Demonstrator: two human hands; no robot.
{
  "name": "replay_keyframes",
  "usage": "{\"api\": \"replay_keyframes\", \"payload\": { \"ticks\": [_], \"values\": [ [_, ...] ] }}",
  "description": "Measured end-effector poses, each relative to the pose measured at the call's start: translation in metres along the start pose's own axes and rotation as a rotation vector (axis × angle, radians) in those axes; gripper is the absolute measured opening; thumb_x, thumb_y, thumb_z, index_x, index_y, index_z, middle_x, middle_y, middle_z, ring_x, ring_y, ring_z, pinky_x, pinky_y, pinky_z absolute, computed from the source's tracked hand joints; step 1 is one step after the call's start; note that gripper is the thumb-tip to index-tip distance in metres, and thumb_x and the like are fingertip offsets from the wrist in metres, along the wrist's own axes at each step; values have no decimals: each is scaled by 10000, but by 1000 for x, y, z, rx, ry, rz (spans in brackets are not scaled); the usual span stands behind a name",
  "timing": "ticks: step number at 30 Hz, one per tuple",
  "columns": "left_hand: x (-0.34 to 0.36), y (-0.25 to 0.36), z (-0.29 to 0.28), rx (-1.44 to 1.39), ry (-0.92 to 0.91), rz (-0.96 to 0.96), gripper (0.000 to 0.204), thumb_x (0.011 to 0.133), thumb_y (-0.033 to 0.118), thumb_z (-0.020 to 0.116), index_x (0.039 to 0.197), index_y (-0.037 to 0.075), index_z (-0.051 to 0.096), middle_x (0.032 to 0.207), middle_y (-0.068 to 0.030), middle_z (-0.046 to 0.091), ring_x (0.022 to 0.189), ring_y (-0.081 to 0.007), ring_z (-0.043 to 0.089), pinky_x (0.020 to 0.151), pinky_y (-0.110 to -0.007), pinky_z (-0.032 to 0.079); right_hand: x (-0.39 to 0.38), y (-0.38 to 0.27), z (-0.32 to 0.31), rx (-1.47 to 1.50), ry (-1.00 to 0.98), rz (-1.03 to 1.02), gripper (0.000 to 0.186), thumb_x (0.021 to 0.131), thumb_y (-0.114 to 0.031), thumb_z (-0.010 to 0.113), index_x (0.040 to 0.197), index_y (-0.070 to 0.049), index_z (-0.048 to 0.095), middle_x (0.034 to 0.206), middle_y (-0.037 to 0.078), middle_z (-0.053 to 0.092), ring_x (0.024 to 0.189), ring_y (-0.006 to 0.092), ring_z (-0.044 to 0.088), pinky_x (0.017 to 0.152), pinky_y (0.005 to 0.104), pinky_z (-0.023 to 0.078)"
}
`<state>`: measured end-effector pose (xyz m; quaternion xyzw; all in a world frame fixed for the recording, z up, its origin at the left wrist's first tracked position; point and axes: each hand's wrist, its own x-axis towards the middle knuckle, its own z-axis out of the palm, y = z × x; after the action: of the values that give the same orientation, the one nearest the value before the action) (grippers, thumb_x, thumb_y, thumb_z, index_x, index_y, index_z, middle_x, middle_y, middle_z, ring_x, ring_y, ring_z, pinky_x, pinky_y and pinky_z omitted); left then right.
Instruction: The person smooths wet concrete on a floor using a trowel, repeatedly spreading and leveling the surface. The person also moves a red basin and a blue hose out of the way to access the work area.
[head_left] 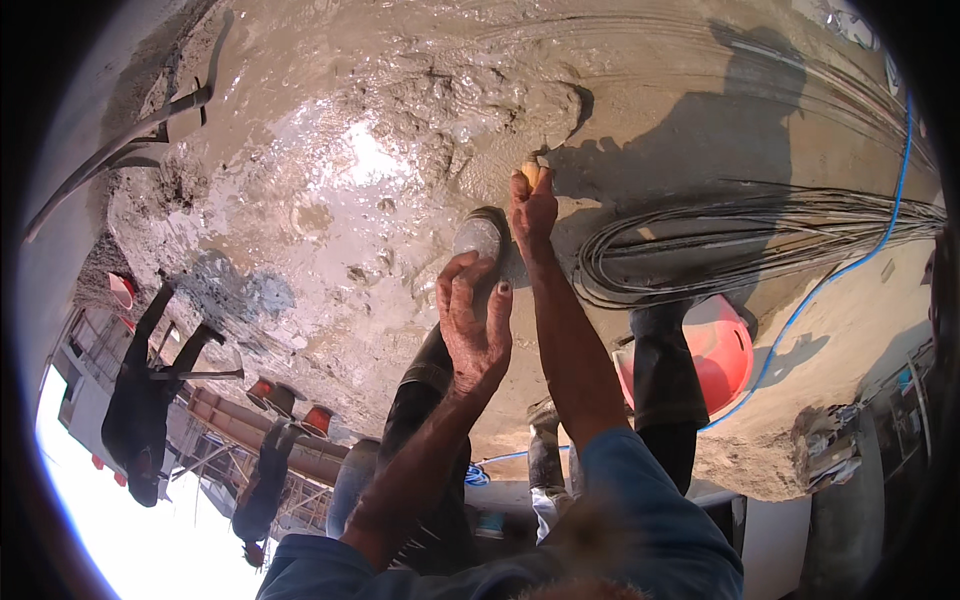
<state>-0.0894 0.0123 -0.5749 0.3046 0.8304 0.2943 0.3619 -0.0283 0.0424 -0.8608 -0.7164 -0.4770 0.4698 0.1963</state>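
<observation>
My right hand [532,212] is closed round the short yellowish handle [531,172] of a tool at the edge of the wet grey cement [380,90]. The tool's working end is small and hard to make out. My left hand [472,325] has its fingers apart and loosely bent, over a mud-caked boot [474,232] on my left leg; whether the fingertips touch the boot I cannot tell. A rougher heap of wet mix [500,100] lies just beyond my right hand.
Coiled dark cables [850,205] and a blue hose [865,260] lie right; a red basin [725,360] is beside my right leg. Two co-workers [140,420] [262,490] stand left, near buckets [318,420] and a wooden beam [225,420]. A long-handled tool [100,160] lies upper left.
</observation>
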Motion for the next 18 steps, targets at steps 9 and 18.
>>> {"api": "replay_keyframes", "payload": {
  "ticks": [9,18],
  "values": [
    [19,-25,-56,-86,309,-71,299,1071,195,515,1302,9,552,1323,-200,541,1266,-347,507,1100,-464,381,-111,-79,63,-269,-375,-165,398,948,-405,676,1155,-85,560,923,189,677,821,377,690,730,475,547],
    [7,-26,-50,-197,137,-134,304,1066,235,526,1274,16,561,1356,-203,513,1277,-328,493,1084,-460,397,33,-47,2,484,166,338,320,1017,-359,639,987,-97,458,716,19,508,492,115,477,406,314,407]
  ]
}}
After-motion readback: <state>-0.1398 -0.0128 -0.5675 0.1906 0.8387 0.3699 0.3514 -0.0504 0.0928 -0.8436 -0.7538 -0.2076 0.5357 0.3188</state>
